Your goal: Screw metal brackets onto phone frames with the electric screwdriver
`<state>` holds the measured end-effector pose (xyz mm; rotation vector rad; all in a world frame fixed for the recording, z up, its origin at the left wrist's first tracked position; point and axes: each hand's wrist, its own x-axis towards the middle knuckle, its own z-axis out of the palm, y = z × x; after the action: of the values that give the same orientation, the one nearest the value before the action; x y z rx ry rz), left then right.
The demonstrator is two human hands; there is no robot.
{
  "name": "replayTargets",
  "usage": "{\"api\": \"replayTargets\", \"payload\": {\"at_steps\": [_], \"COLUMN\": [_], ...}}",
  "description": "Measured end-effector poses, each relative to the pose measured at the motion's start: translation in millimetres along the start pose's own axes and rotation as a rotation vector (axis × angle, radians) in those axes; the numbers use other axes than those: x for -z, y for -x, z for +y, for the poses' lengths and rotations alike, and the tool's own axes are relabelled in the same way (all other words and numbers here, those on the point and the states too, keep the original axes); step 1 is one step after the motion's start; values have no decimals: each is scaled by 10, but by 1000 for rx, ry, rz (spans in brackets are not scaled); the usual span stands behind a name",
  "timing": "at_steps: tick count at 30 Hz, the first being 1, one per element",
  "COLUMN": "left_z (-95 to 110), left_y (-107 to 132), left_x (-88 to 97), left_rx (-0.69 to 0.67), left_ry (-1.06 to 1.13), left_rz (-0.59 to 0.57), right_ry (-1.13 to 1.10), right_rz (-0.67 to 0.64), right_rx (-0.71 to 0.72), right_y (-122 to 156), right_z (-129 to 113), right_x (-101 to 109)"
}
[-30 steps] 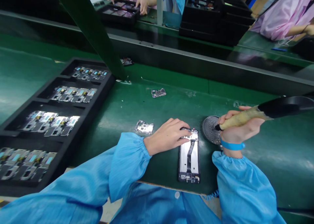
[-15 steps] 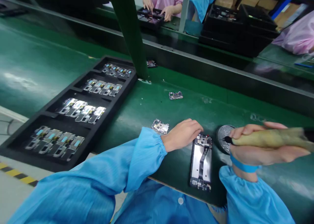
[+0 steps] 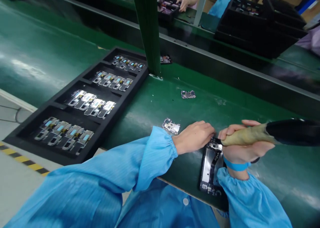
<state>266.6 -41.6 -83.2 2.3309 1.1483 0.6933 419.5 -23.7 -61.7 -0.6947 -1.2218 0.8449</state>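
Note:
An opened phone frame (image 3: 211,166) lies near the front edge of the green bench, its inner metal side up. My left hand (image 3: 193,136) rests on its top end, fingers curled down and pressing there. My right hand (image 3: 243,148) is wrapped round an electric screwdriver (image 3: 265,134) with a yellowed grip and black body; its tip sits at the top of the phone frame, right beside my left fingers. A small circuit board (image 3: 171,125) lies just left of my left wrist. Another small board (image 3: 188,94) lies farther back.
A long black tray (image 3: 37,128) with four rows of small metal parts sits at the left. A green post (image 3: 148,28) rises behind it. Stacked black trays (image 3: 260,21) stand across the conveyor, where another person's hands (image 3: 183,1) work on a tray.
My right hand has brought the screwdriver left from the round screw dish onto the top of the phone frame. The view has swung left; my left hand stayed on the frame.

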Motion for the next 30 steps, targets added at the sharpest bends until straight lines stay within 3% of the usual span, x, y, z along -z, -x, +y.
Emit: {"api": "replayTargets", "payload": {"at_steps": [7,10,15,19,30], "left_z": [-37,-30,-27,-48,-71], "left_y": [-4,3,26,43,69], "left_x": [-29,-16,-6,-26,-50], "left_rx": [-17,-1,-4,-8,24], "left_ry": [2,10,34,68,82], "left_rz": [6,10,38,45,69], "right_ry": [16,16,111,219,227], "right_rz": [24,58,332,503,476], "right_rx": [29,-14,105,79,45], "right_y": [92,7,-336,-473,-446], "right_z": [25,-1,-100,-113,-9], "right_x": [-92,-31,432,750,778]}}
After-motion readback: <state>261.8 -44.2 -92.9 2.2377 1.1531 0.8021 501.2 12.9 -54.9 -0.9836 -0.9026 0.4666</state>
